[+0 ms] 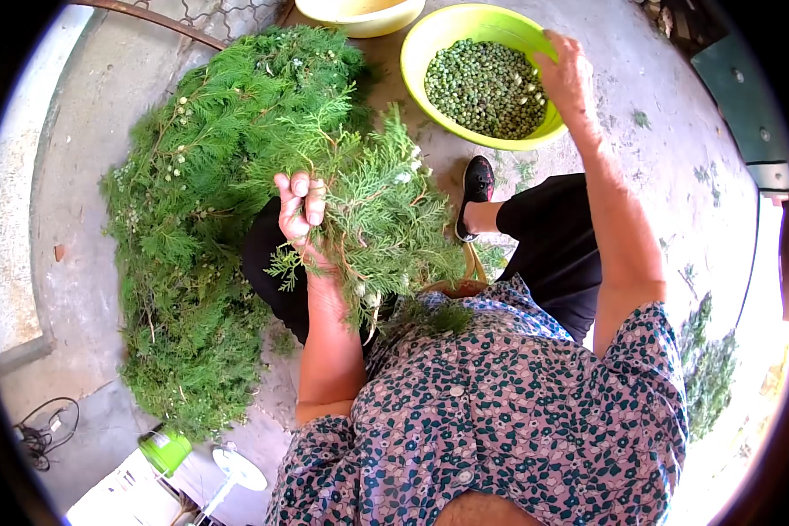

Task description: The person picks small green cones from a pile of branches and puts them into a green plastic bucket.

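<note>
- Grey hard floor (74, 202) is all around me, and a black cord (37, 443) lies on it at the far left.
- Next comes a little green tub (168, 451), down low, near a white round thing (238, 469). I can't tell what that is.
- Then I see a big heap of leafy green branches (184, 324). It lies along my left side, with small pale balls dotted in it.
- My left hand (300, 206) is beside the heap. Its fingers are curled tight around some stems.
- Those stems belong to a feathery green bunch (381, 215), held up over my lap. It has a few pale balls on it too.
- Up top is a pale yellow bowl (359, 26), cut off by the edge of my view.
- Just right of it sits a yellow-green basin (411, 79) on the floor, past my black shoe (477, 184). Lots of round green balls (478, 83) lie in it.
- My right hand (567, 74) is over the right rim of the basin, fingers bent. I can't tell if it holds anything.
- I think I'm at the dropping-in part of picking balls off. Next, my right hand should go back to the bunch, while my left hand keeps the stems steady.
- Green scraps (708, 364) lie at the far right.
</note>
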